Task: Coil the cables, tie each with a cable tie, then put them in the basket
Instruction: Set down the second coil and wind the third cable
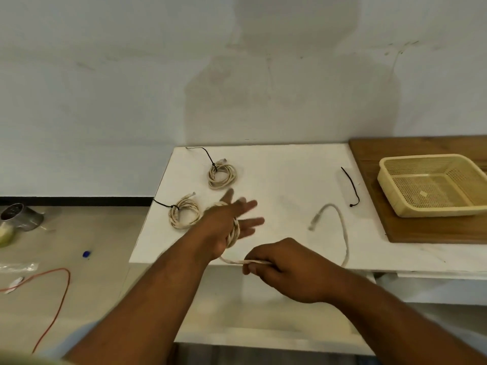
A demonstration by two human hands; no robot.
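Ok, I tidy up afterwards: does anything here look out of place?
Nothing on the white table stands out. On the floor to its left an orange wire trails loose and a small blue object lies nearby; both look stray.

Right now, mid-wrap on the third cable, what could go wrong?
1. The cable loops sit around the open left hand; they may spring loose when slid off.
2. Its plug trails on the table; the right hand pulling it in could snag it at the edge.
3. The spare cable tie lies apart from both hands; reaching for it may unwind the coil.
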